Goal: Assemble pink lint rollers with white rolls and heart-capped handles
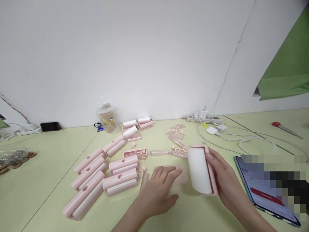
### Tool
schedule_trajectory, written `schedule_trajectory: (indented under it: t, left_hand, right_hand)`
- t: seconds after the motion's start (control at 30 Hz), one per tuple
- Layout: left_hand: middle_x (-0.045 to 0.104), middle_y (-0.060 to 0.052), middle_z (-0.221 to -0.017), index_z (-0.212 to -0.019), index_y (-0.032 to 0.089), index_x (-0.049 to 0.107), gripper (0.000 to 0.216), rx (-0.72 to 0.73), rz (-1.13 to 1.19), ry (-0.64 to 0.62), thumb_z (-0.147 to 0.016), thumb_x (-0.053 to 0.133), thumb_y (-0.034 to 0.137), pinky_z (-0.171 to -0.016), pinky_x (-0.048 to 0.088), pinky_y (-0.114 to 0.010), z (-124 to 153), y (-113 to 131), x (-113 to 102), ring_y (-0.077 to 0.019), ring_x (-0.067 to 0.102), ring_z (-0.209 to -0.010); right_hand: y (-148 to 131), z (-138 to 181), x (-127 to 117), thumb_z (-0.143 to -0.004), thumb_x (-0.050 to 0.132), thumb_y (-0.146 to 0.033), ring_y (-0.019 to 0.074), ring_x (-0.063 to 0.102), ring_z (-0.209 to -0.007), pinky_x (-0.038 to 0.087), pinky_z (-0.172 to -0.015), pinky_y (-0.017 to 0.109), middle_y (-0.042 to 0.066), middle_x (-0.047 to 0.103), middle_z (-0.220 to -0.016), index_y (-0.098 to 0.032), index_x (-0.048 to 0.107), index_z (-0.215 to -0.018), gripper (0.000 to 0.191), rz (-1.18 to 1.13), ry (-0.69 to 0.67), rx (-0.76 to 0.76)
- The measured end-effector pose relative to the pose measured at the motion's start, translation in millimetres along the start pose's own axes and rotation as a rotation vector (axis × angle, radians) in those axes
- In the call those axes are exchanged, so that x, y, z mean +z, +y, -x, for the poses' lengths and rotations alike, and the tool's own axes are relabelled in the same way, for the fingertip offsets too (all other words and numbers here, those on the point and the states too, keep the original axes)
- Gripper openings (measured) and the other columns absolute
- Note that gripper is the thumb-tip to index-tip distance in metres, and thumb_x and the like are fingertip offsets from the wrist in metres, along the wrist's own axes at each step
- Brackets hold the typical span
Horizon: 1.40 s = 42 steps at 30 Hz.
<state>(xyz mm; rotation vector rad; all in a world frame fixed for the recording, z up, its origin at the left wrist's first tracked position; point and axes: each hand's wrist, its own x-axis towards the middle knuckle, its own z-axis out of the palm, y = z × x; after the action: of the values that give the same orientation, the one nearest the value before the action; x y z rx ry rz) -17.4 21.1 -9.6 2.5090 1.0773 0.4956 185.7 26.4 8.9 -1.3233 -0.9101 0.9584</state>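
Held up over the table in my right hand [223, 174] is a pink case with a white paper roll [199, 170] in it, like a lint roller. My left hand [160, 187] hovers open beside it, fingers spread, near a blurred translucent pink piece [181, 177] on the table. Left of that hand, several pink roller cases [120, 180] lie in slanted rows, white rolls showing along their sides. An open pink tray [134, 152] holds small ring-shaped parts. Clear pink tubes [160, 152] and pink ring parts [177, 148] are scattered behind my hands.
A phone [267, 193] with a lit screen lies at the right. Behind it are white cables [246, 139], a charger [203, 113] and a red-topped tool [286, 129]. A bagged cup [107, 119] stands by the wall; a black phone [50, 126] is at far left.
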Motion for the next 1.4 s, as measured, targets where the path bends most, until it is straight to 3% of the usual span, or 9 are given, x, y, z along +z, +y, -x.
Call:
schedule_trajectory:
  t: [0.13,0.3,0.43,0.6,0.93,1.07,1.17,1.33,1.4]
  left_hand:
    - [0.035,-0.011,-0.135,-0.136,0.023,0.020,0.084,-0.207,0.058,0.130,-0.065,0.065,0.028,-0.099,0.029,-0.050,0,-6,7,-0.0315,0.029,-0.124]
    - [0.047,-0.009,-0.124,-0.136,0.021,0.019,0.082,-0.201,0.408,-0.001,-0.067,0.061,0.022,-0.094,0.037,-0.038,2,-6,7,-0.0245,0.044,-0.113]
    - [0.049,-0.008,-0.123,-0.134,0.022,0.021,0.083,-0.187,0.664,-0.111,-0.064,0.067,0.024,-0.090,0.039,-0.034,3,6,5,-0.0243,0.047,-0.111]
    - [0.055,-0.007,-0.108,-0.133,0.023,0.019,0.090,-0.300,0.663,-0.172,-0.059,0.070,0.030,-0.074,0.044,-0.033,3,6,4,-0.0265,0.057,-0.093]
    - [0.054,-0.013,-0.113,-0.137,0.021,0.011,0.095,-0.183,0.573,-0.176,-0.062,0.069,0.028,-0.075,0.043,-0.038,0,0,11,-0.0295,0.055,-0.097]
    - [0.053,-0.013,-0.113,-0.138,0.019,0.002,0.101,-0.151,0.626,-0.174,-0.062,0.069,0.026,-0.078,0.043,-0.037,-1,-2,14,-0.0272,0.055,-0.097]
    - [0.050,-0.013,-0.116,-0.138,0.019,0.003,0.100,-0.144,0.636,-0.164,-0.063,0.069,0.027,-0.082,0.042,-0.037,-1,-3,15,-0.0263,0.053,-0.100]
    - [0.050,-0.011,-0.117,-0.137,0.021,0.005,0.097,-0.128,0.664,-0.167,-0.063,0.069,0.028,-0.084,0.041,-0.036,0,-4,14,-0.0255,0.053,-0.102]
    - [0.050,-0.011,-0.117,-0.137,0.020,0.005,0.098,-0.134,0.668,-0.167,-0.063,0.069,0.027,-0.083,0.041,-0.036,0,-4,14,-0.0259,0.053,-0.101]
  right_hand:
    - [-1,2,1,-0.071,0.060,-0.050,0.0244,0.061,-0.096,0.054,-0.064,0.024,0.007,0.063,-0.114,-0.023,0.061,-0.109,0.047,0.138,-0.014,-0.100]
    - [-2,4,-4,-0.076,0.057,-0.047,0.0242,0.061,-0.093,0.053,-0.059,0.024,0.006,0.062,-0.115,-0.026,0.062,-0.113,0.043,0.260,-0.105,-0.219]
    - [-2,5,-9,-0.078,0.058,-0.037,0.0225,0.060,-0.091,0.051,-0.071,0.028,0.004,0.066,-0.101,-0.031,0.063,-0.111,0.034,0.400,-0.439,-0.495]
    - [-6,8,-10,-0.084,0.051,-0.028,0.0173,0.059,-0.072,0.048,-0.059,0.026,0.004,0.063,-0.086,-0.036,0.052,-0.122,0.039,0.716,-0.795,-0.712]
    - [-10,16,-9,-0.087,0.045,-0.025,0.0175,0.054,-0.067,0.044,-0.056,0.027,0.005,0.058,-0.082,-0.035,0.036,-0.134,0.048,1.030,-0.862,-0.910]
    - [-8,18,-6,-0.086,0.047,-0.025,0.0175,0.053,-0.064,0.043,-0.055,0.027,0.004,0.058,-0.079,-0.035,0.037,-0.133,0.048,1.063,-0.893,-0.915]
    - [-3,18,-2,-0.084,0.049,-0.024,0.0187,0.055,-0.068,0.045,-0.057,0.027,0.003,0.059,-0.079,-0.035,0.044,-0.128,0.046,1.029,-0.915,-0.813]
    - [3,15,0,-0.077,0.059,-0.023,0.0221,0.058,-0.096,0.050,-0.074,0.029,0.006,0.054,-0.113,-0.036,0.062,-0.106,0.032,0.871,-0.931,-0.606]
    - [6,15,-3,-0.069,0.067,-0.023,0.0240,0.059,-0.096,0.051,-0.074,0.030,0.005,0.057,-0.111,-0.038,0.059,-0.112,0.047,0.848,-0.942,-0.559]
